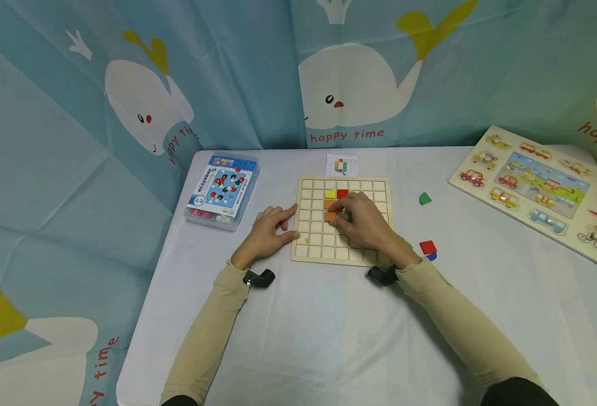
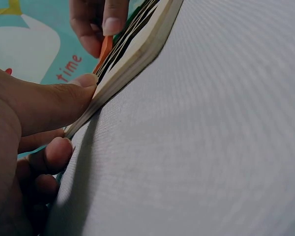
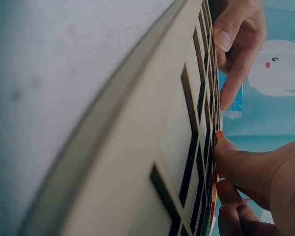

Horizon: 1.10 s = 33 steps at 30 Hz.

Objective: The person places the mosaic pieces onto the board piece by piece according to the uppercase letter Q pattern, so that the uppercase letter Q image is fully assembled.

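Note:
A wooden grid board point(image 1: 314, 248) lies flat on the table. My right hand point(image 1: 364, 220) reaches over its middle and pinches an orange square tile point(image 1: 330, 216) between thumb and fingers, right at a cell. Just beyond sit another orange tile point(image 1: 330, 204), a yellow tile point(image 1: 331, 193) and a red tile point(image 1: 342, 193). A green piece shows partly beneath the right hand; the palm hides other cells. My left hand point(image 1: 266, 232) rests at the board's left edge, thumb and forefinger spread apart and touching the rim. In the left wrist view its thumb point(image 2: 64, 103) presses the edge.
Behind the board lies a small pattern card point(image 1: 341, 165). To the right are a green rounded piece point(image 1: 425, 198), a red square point(image 1: 428, 247) and a blue piece point(image 1: 432, 256). A vehicle puzzle board point(image 1: 460, 189) lies far right, a boxed molecule set point(image 1: 222, 190) at left.

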Tool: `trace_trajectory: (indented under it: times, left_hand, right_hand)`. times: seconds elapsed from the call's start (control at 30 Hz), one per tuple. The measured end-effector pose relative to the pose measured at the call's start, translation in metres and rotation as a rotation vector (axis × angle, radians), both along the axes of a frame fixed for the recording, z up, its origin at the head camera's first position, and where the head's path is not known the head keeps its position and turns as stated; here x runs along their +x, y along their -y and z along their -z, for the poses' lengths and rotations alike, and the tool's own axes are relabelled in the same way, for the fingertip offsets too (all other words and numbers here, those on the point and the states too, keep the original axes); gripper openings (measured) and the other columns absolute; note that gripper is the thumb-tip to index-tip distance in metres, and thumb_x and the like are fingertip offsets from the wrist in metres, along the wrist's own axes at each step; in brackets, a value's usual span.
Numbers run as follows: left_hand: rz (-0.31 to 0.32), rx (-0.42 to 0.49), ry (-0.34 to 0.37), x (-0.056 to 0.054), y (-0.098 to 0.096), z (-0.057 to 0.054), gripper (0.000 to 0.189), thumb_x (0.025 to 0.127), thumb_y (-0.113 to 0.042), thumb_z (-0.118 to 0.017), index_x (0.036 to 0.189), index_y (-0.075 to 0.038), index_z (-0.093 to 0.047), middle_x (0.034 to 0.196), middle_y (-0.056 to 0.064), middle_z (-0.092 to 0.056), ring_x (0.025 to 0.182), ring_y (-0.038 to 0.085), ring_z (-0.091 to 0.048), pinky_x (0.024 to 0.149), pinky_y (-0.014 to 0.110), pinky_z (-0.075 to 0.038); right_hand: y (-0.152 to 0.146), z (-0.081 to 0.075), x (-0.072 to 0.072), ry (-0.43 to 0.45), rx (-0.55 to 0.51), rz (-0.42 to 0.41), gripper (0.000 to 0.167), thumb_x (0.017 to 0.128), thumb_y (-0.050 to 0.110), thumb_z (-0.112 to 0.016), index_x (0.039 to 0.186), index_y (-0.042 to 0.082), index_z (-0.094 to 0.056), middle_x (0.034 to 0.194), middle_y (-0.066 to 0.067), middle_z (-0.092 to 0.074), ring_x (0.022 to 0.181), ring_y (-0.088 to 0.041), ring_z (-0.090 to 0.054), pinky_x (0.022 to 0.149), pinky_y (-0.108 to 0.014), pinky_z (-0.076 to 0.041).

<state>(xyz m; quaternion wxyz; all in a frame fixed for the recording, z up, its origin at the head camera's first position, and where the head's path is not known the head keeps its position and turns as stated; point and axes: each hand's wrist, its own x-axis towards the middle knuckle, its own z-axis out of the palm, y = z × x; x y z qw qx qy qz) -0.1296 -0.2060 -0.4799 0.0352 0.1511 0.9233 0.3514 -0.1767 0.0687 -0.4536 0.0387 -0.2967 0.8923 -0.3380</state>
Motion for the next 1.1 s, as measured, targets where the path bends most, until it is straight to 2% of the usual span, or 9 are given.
trace_trajectory:
  times: [0.23,0.7,1.1]
  left_hand:
    - [0.002,0.006,-0.005,-0.0002,0.0004,0.001,0.072,0.094,-0.024,-0.082,0.157,-0.007,-0.051,0.086,0.002,-0.053,0.084,0.017,-0.039,0.082,0.033,-0.025]
    - [0.004,0.005,-0.003,-0.0003,0.0003,0.0001,0.072,0.095,-0.026,-0.081,0.157,-0.006,-0.05,0.087,0.002,-0.053,0.085,0.016,-0.039,0.082,0.033,-0.025]
    - [0.0,0.001,0.009,-0.0009,0.0,-0.0001,0.073,0.095,-0.027,-0.081,0.158,-0.007,-0.049,0.087,0.002,-0.053,0.087,0.018,-0.04,0.083,0.033,-0.025]
  right_hand:
    - [0.0016,-0.0006,-0.0002,-0.006,0.018,0.002,0.025,0.096,0.011,-0.078,0.118,0.001,-0.078,0.113,-0.016,-0.075,0.105,-0.032,-0.059,0.09,-0.045,-0.045]
    - [0.004,0.0022,-0.0006,-0.044,0.001,0.015,0.023,0.095,0.016,-0.079,0.114,0.002,-0.08,0.106,-0.014,-0.073,0.094,-0.029,-0.054,0.081,-0.04,-0.041]
    - [0.007,-0.0007,-0.0007,-0.106,0.012,0.057,0.018,0.091,0.018,-0.084,0.103,0.004,-0.084,0.091,-0.013,-0.072,0.088,-0.029,-0.057,0.071,-0.038,-0.042]
